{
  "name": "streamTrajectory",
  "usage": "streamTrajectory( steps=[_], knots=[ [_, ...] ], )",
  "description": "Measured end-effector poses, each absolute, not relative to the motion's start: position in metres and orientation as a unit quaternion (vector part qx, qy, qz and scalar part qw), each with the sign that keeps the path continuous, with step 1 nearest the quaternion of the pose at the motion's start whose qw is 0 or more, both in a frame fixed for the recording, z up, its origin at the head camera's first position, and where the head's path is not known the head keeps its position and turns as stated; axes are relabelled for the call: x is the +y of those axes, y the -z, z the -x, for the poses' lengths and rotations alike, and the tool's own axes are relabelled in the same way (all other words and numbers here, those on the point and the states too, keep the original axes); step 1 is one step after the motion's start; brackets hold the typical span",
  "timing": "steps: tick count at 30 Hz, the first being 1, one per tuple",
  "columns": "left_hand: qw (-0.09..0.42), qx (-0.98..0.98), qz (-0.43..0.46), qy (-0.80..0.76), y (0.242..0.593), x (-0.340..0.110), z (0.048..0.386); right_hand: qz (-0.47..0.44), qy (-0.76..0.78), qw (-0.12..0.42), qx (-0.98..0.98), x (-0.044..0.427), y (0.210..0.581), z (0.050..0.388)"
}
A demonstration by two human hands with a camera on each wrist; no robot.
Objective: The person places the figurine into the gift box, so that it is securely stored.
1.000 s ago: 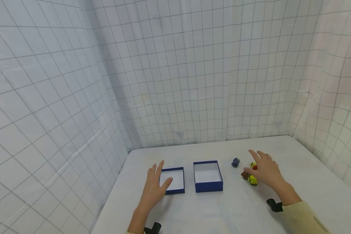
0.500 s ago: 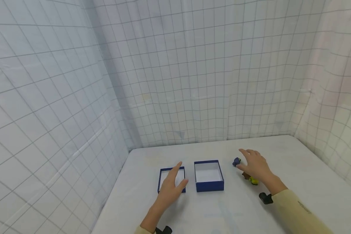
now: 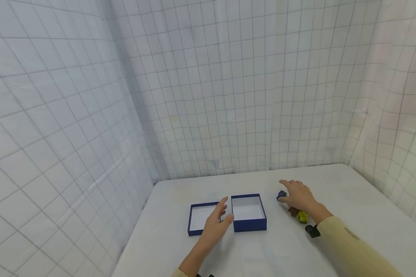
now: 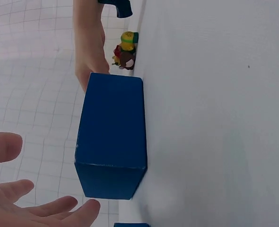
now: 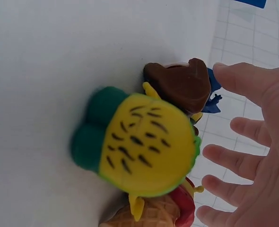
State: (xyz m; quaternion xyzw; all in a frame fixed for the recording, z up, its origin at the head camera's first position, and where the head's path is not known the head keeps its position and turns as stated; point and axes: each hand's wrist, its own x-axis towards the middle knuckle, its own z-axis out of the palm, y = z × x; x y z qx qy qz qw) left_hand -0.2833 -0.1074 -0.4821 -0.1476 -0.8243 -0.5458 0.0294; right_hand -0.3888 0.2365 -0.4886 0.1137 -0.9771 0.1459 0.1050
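My left hand (image 3: pixel 216 224) hovers between two blue-edged boxes, fingers apart and nothing held. On its right stands the deeper box (image 3: pixel 249 225), its blue walls (image 4: pixel 112 127) large in the left wrist view. The shallow box or lid (image 3: pixel 195 232) lies behind it, partly covered. My right hand (image 3: pixel 298 195) reaches over small toy figures, fingers spread; its thumb and fingertips are nearest the dark blue figure (image 3: pixel 281 195), contact unclear. A brown figure (image 3: pixel 292 211) and a yellow-green one (image 3: pixel 302 217) lie below the palm. In the right wrist view a cone-shaped figure (image 5: pixel 153 213) with red shows too.
Both boxes and the figures rest on a white table (image 3: pixel 263 254). White curtains (image 3: pixel 208 115) with a grid pattern enclose its back and sides. Dark wrist mounts (image 3: pixel 312 231) stick out below the sleeves.
My left hand has moved right, from over the shallow box to the gap beside the deeper one. My right hand has moved left, from the yellow-green figures toward the dark blue figure.
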Motion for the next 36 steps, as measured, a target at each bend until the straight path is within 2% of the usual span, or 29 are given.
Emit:
streamTrajectory(
  steps=[8,17,36],
  knots=[
    [0.009,-0.818,0.114,0.563,0.488,-0.096,0.287,-0.119,-0.137,0.083,-0.98,0.232,0.492,0.402],
    [-0.006,-0.802,0.096,0.589,0.491,-0.086,0.287,-0.107,-0.145,0.047,-0.983,0.23,0.49,0.402],
    [-0.027,-0.795,0.051,0.604,0.509,-0.081,0.287,-0.1,-0.167,0.055,-0.979,0.226,0.49,0.398]
  ],
)
